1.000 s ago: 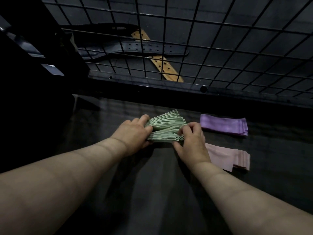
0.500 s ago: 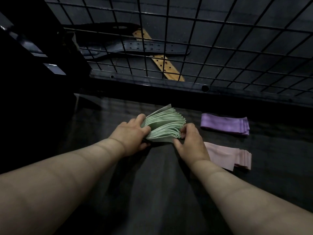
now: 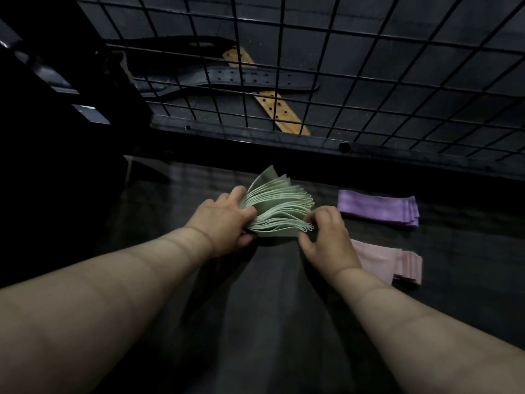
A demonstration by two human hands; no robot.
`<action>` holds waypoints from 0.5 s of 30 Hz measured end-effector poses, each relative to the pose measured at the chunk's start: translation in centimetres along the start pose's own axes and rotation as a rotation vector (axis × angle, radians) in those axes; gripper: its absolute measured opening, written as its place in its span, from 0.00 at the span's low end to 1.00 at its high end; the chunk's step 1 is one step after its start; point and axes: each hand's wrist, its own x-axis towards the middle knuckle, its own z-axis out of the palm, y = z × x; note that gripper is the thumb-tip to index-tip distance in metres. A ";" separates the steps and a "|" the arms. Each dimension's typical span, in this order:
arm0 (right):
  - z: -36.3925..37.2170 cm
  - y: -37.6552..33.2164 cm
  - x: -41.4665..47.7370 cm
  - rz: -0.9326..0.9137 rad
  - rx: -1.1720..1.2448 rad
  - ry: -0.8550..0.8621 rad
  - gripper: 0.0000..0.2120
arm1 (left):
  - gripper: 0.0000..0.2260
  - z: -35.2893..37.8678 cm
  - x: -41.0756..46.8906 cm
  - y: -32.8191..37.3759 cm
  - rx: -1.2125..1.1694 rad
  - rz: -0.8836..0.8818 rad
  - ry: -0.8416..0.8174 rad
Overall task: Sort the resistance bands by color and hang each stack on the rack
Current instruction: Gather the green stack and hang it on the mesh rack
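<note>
A thick stack of pale green resistance bands [image 3: 279, 209] fans out on the dark surface in the middle of the view. My left hand [image 3: 224, 221] grips the stack's left end, thumb on top and fingers behind. My right hand [image 3: 326, 237] pinches the looped right ends with curled fingers. A flat purple stack [image 3: 379, 208] lies to the right, apart from my hands. A pink stack [image 3: 386, 261] lies nearer, partly hidden by my right wrist. The black wire grid rack [image 3: 341, 81] stands behind.
Behind the grid lie a black perforated belt [image 3: 255, 79] and a tan perforated strap [image 3: 272, 100]. A black rail [image 3: 284, 140] runs along the rack's base. The dark surface [image 3: 255, 322] stretches toward me. The left side is in deep shadow.
The green stack has tilted up and fanned wider, its top leaves lifting toward the rack. Both hands kept their hold at its ends. The purple and pink stacks have not moved.
</note>
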 end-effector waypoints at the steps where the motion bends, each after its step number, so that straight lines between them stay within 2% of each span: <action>1: 0.0 0.0 0.2 0.013 0.008 -0.003 0.12 | 0.21 0.0 0.1 0.1 -0.034 -0.002 0.001; 6: -0.5 0.3 0.4 0.011 -0.021 -0.032 0.11 | 0.21 -0.1 0.3 -0.4 -0.018 -0.004 -0.039; 9: -0.6 0.2 0.2 0.011 -0.054 0.011 0.12 | 0.21 -0.2 0.5 -0.7 0.008 -0.004 -0.047; 15: -0.5 0.5 1.0 -0.015 0.059 0.046 0.15 | 0.22 -0.1 0.6 -0.4 -0.079 -0.022 -0.016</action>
